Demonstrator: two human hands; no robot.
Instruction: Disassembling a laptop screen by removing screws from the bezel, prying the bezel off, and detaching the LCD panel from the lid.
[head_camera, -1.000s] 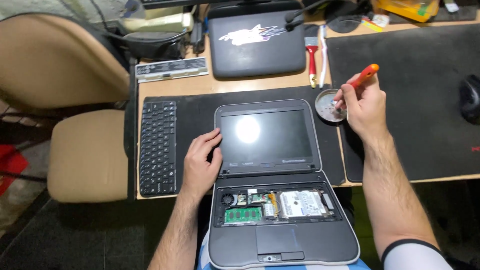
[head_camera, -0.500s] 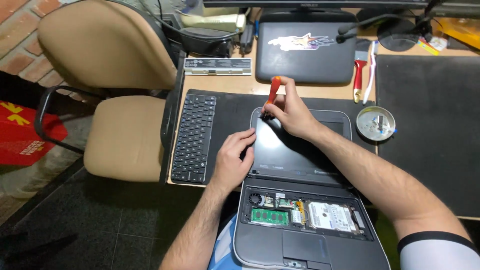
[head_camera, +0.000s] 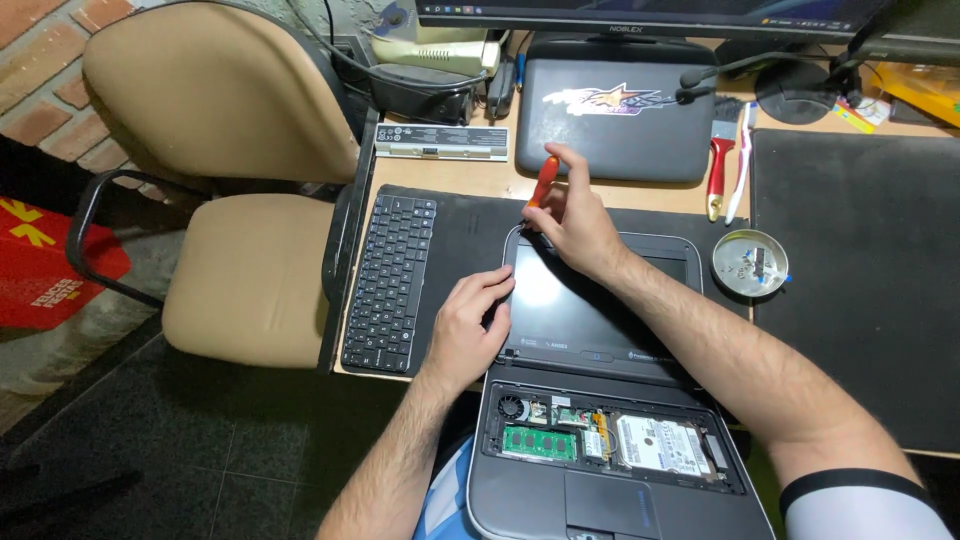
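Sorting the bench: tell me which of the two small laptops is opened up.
The grey laptop under both hands: lid open flat, keyboard removed, circuit boards exposed. The dark laptop behind it, by the monitor, is closed.

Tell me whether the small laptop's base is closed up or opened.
Opened: the laptop has no keyboard over its base, so memory module, fan and hard drive lie exposed.
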